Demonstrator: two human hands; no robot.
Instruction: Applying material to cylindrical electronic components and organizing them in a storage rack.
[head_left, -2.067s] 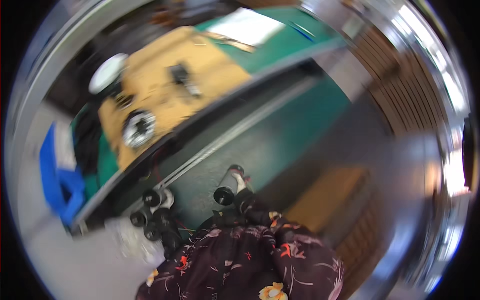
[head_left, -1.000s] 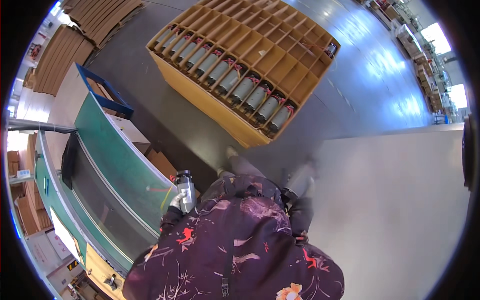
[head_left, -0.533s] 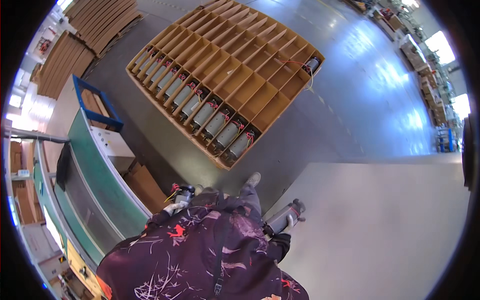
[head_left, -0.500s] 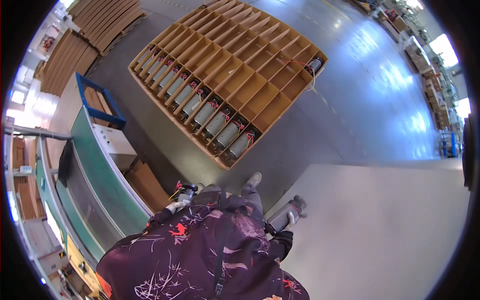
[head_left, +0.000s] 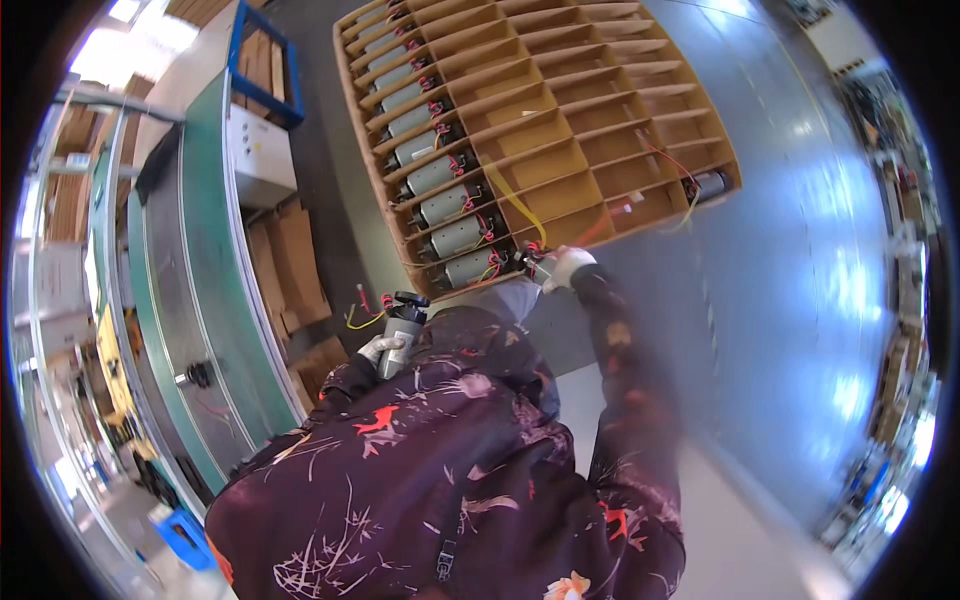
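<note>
The left hand [head_left: 383,349] is gripping a motor [head_left: 403,325] while the right hand [head_left: 562,268] is closing around another motor [head_left: 528,262] at the cardboard crate [head_left: 560,120].

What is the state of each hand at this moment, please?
Left hand: closed around a grey cylindrical motor, held against the body.
Right hand: gloved, reaching at the cardboard divider tray; its grip cannot be told.

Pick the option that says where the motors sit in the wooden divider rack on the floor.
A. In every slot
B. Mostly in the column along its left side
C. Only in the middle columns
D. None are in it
B: the grey motors lie one per slot down the left column of the rack, with one more at its far right corner; the remaining slots look empty.
</note>
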